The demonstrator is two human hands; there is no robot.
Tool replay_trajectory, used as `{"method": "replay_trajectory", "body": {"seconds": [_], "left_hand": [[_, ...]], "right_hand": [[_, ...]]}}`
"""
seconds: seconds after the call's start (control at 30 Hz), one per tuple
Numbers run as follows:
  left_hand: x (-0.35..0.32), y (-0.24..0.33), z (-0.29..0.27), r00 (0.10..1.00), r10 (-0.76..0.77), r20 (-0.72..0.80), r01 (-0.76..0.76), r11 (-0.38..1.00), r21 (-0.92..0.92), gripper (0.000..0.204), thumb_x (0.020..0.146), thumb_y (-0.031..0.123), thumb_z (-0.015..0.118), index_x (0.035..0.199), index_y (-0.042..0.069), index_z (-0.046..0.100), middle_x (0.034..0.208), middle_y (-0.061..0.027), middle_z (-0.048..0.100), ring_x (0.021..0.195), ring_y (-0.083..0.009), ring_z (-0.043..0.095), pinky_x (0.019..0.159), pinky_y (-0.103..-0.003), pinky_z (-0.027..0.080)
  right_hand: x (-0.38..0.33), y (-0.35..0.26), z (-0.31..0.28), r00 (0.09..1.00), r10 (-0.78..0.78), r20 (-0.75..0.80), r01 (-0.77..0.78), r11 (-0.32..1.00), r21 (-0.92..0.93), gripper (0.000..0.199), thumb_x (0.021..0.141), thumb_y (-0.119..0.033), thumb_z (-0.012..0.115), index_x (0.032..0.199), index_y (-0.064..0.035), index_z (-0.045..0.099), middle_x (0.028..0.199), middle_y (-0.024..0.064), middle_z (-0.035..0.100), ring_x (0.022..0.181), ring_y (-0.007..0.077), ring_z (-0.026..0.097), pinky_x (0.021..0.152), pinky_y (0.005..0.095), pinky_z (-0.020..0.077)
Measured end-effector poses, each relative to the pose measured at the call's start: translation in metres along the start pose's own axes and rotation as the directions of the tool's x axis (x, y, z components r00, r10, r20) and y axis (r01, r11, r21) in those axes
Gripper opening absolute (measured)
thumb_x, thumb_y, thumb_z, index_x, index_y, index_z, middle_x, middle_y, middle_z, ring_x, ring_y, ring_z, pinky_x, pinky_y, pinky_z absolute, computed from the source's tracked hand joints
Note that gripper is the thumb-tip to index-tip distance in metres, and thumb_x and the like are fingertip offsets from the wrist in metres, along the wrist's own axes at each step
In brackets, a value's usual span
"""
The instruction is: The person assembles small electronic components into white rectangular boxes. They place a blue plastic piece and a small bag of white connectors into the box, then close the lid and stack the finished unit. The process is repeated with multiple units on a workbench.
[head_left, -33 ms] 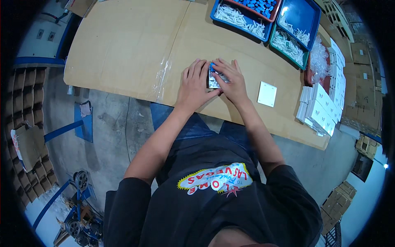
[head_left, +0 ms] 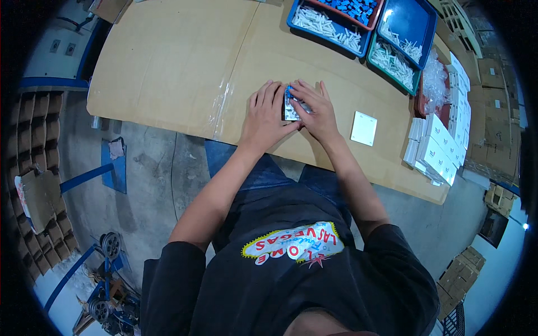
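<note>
Both hands press a small white-and-blue part (head_left: 291, 105) flat on the table (head_left: 168, 61): left hand (head_left: 263, 115) open beside it, right hand (head_left: 315, 109) fingers spread over it, nothing visibly shifted.

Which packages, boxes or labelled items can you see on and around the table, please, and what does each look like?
Small white boxes: stacked in rows at the table's right edge.
White square plate: flat on the cardboard, right of the right hand.
Clear plastic bags: crumpled, beside the green tray.
Brown cartons: stacked at the far right.
Small blue and white item: between the right hand and the left hand.
</note>
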State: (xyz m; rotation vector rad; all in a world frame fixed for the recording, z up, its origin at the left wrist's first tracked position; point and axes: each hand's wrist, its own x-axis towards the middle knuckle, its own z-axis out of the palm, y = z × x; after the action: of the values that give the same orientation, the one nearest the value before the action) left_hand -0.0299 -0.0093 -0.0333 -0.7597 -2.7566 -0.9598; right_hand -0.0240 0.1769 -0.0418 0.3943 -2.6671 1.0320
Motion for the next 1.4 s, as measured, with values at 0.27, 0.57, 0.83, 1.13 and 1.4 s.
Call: {"method": "replay_trajectory", "body": {"seconds": [0.27, 0.57, 0.83, 1.13, 1.4], "left_hand": [[0.000, -0.003, 0.002, 1.000, 0.022, 0.004, -0.022, 1.000, 0.022, 0.093, 0.071, 0.043, 0.084, 0.145, 0.001, 0.046, 0.146, -0.0166, 0.048, 0.143, -0.0340, 0.040, 0.116, -0.050, 0.032], [0.002, 0.005, 0.000, 0.997, 0.048, -0.059, -0.047, 0.999, 0.007, 0.093, 0.071, 0.049, 0.086, 0.141, -0.001, 0.049, 0.141, -0.0191, 0.052, 0.137, -0.0359, 0.046, 0.113, -0.050, 0.034], [-0.001, 0.009, -0.001, 0.997, 0.050, -0.053, -0.050, 0.999, 0.006, 0.093, 0.070, 0.051, 0.088, 0.139, 0.000, 0.051, 0.141, -0.0178, 0.052, 0.135, -0.0363, 0.047, 0.113, -0.049, 0.035], [-0.011, 0.004, -0.010, 0.963, -0.171, 0.209, 0.267, 0.492, -0.829, 0.079, 0.084, 0.016, 0.085, 0.148, -0.004, 0.043, 0.140, -0.0157, 0.058, 0.127, -0.0226, 0.058, 0.111, -0.038, 0.045], [-0.043, 0.069, -0.072, 0.871, -0.161, 0.464, 0.372, -0.403, -0.837, 0.080, 0.090, 0.040, 0.058, 0.156, 0.002, 0.035, 0.148, -0.0231, 0.049, 0.139, -0.0469, 0.047, 0.115, -0.058, 0.040]], "right_hand": [[0.000, -0.036, -0.015, 0.981, -0.061, 0.186, 0.142, 0.873, -0.466, 0.037, 0.099, -0.031, 0.063, 0.128, -0.0095, 0.068, 0.147, 0.0063, 0.056, 0.146, 0.0276, 0.042, 0.119, 0.0684, 0.0208], [-0.031, -0.002, -0.090, 0.949, 0.209, 0.236, -0.179, 0.974, -0.141, 0.058, 0.086, -0.017, 0.073, 0.142, -0.0116, 0.057, 0.163, 0.0171, 0.035, 0.147, 0.0403, 0.036, 0.120, 0.0538, 0.0316], [-0.132, 0.041, -0.172, 0.887, 0.430, 0.171, -0.421, 0.903, -0.086, 0.066, 0.071, -0.012, 0.084, 0.134, -0.0181, 0.068, 0.162, 0.0154, 0.038, 0.148, 0.0393, 0.036, 0.121, 0.0471, 0.0334], [-0.134, 0.050, -0.155, 0.913, 0.374, -0.162, -0.379, 0.925, -0.002, 0.043, 0.075, -0.013, 0.085, 0.116, -0.0093, 0.073, 0.128, 0.0137, 0.062, 0.122, 0.0313, 0.059, 0.103, 0.0384, 0.0504], [-0.122, 0.113, -0.104, 0.644, 0.603, -0.471, -0.282, 0.759, 0.587, 0.017, 0.099, -0.017, 0.071, 0.105, -0.0010, 0.069, 0.112, 0.0082, 0.072, 0.101, 0.0188, 0.067, 0.091, 0.0311, 0.0541]]}}
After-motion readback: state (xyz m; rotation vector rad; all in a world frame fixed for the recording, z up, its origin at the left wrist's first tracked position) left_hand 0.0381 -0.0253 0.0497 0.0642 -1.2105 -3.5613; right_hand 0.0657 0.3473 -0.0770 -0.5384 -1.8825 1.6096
